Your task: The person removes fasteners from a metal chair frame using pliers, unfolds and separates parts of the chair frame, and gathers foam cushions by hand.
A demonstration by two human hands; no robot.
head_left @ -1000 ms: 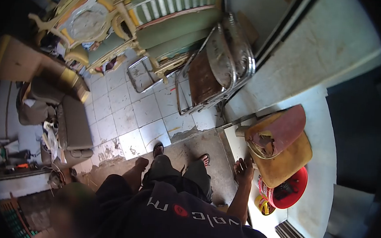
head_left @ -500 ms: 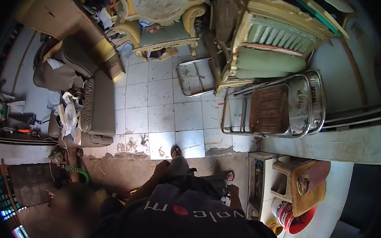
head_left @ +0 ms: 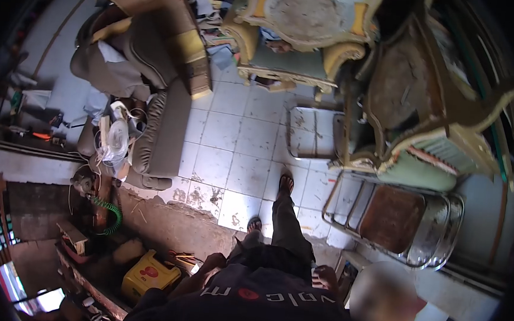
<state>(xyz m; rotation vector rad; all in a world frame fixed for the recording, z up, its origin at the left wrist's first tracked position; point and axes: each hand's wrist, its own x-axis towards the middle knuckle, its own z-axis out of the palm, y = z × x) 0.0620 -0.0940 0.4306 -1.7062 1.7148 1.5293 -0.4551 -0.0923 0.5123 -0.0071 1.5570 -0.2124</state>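
Note:
My left hand hangs low beside my left hip, its fingers curled in, with no object visible in it. Just left of it lie a few thin hand tools and a yellow plastic container with a red emblem. My right hand is down by my right thigh, dark and small, with curled fingers. A small pale patch shows at those fingers, but I cannot tell what it is. On the tiles, my right sandalled foot is ahead of my left foot.
A brown sofa holding tangled clear tubing stands left. Carved armchairs fill the back. Folding chairs and a metal frame lie right. A green coiled hose hangs left. A blurred patch hides the lower right.
I have stepped with my right foot out in front, and my view has turned right. The furniture has shifted within view, and the yellow container now shows at lower left. Both hands stay low.

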